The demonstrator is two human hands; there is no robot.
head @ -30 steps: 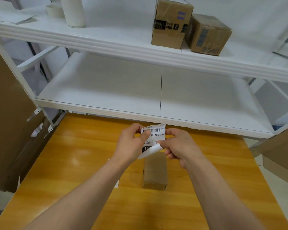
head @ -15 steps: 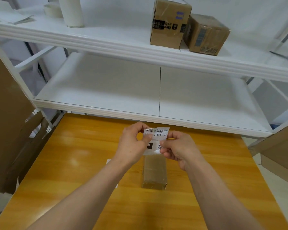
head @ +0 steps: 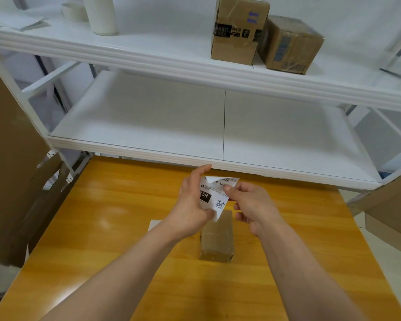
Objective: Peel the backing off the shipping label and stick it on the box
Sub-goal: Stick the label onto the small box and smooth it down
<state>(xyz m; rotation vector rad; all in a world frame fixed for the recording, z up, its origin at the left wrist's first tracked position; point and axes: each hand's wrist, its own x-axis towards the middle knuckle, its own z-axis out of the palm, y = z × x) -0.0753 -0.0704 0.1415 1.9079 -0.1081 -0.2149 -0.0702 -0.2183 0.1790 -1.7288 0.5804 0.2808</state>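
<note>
Your hands hold the label (head: 214,196) just above the box's (head: 217,237) far end — left hand (head: 191,205) left of it, right hand (head: 252,206) right. The box lies on the table (head: 116,228); a paper sheet (head: 153,224) lies left of the box, the shelf (head: 148,121) behind.

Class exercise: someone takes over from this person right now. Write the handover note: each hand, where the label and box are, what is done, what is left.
Left hand: pinching the shipping label at its lower edge.
Right hand: fingers gripping the label's right side.
Label is held in the air above the small brown box, which lies on the wooden table.
Done: peeling apparently begun; a top corner is folded over.
Left: finish removing the backing, then stick the label on the box.
</note>
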